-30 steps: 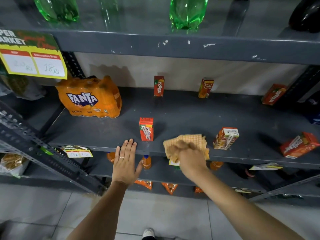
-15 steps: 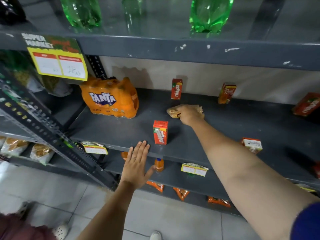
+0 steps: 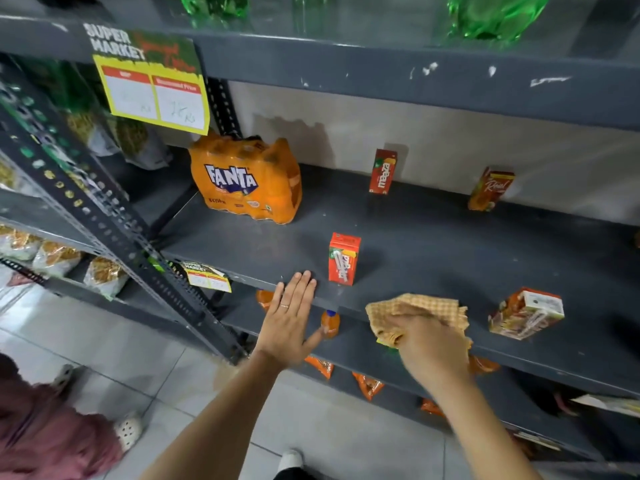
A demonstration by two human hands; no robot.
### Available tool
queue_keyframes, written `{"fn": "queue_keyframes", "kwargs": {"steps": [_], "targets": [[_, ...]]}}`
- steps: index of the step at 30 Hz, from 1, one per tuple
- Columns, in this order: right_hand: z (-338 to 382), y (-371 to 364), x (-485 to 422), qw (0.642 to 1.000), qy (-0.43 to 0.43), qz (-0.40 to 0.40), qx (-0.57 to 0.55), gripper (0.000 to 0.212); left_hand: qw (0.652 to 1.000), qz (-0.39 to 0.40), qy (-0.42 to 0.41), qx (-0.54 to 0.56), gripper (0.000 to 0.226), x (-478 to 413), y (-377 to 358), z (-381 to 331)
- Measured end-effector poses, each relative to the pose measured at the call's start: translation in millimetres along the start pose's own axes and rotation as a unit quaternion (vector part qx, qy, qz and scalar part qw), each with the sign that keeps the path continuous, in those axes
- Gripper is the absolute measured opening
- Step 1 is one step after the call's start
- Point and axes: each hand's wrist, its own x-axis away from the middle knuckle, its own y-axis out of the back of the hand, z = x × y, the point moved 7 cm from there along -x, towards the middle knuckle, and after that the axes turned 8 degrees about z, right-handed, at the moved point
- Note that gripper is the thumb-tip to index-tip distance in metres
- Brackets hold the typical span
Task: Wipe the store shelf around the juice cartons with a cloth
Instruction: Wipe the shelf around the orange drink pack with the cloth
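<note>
My right hand (image 3: 431, 344) presses a tan checked cloth (image 3: 420, 308) onto the front edge of the dark grey shelf (image 3: 450, 247). My left hand (image 3: 289, 315) lies flat and open on that front edge, just left of a red juice carton (image 3: 343, 258) standing upright. A tilted carton (image 3: 526, 313) sits right of the cloth. Two more cartons stand at the back: a red Maaza one (image 3: 382, 172) and a Real one (image 3: 490, 189).
An orange Fanta multipack (image 3: 246, 180) sits at the shelf's back left. Green bottles (image 3: 495, 15) stand on the shelf above, which carries a yellow price sign (image 3: 152, 88). Small orange bottles and snack packs fill the lower shelf. Another person in pink (image 3: 45, 434) stands at the lower left.
My right hand has pulled the cloth from the back of the shelf, near the Maaza carton, to the front edge. My left hand stays on the front edge.
</note>
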Motion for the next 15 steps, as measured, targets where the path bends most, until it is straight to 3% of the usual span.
{"fn": "queue_keyframes", "kwargs": {"steps": [3, 5, 7, 9, 12, 15], "targets": [[0.0, 42.1, -21.2, 0.992, -0.029, 0.040, -0.117, 0.038, 0.998, -0.022, -0.052, 0.004, 0.079, 7.7, 9.6, 4.9], [2.6, 74.7, -46.0, 0.986, -0.057, -0.033, -0.152, 0.032, 0.997, -0.055, -0.049, 0.015, 0.075, 13.4, 19.1, 21.1], [3.4, 91.7, -75.7, 0.982, -0.118, -0.104, -0.105, 0.038, 0.998, -0.063, -0.006, 0.026, 0.074, 17.1, 21.7, 52.0], [11.0, 79.9, -97.2, 0.983, -0.134, -0.112, -0.059, 0.042, 0.999, -0.033, 0.016, 0.014, 0.076, 16.6, 18.2, 80.4], [16.5, 48.4, -100.3, 0.980, -0.145, -0.137, -0.012, 0.035, 0.999, 0.029, -0.003, -0.021, 0.081, 11.3, 7.3, 100.4], [33.3, 26.2, -57.4, 0.971, -0.198, -0.136, 0.011, 0.030, 0.999, 0.031, -0.022, -0.014, 0.084, 9.0, 1.2, 102.6]]}}
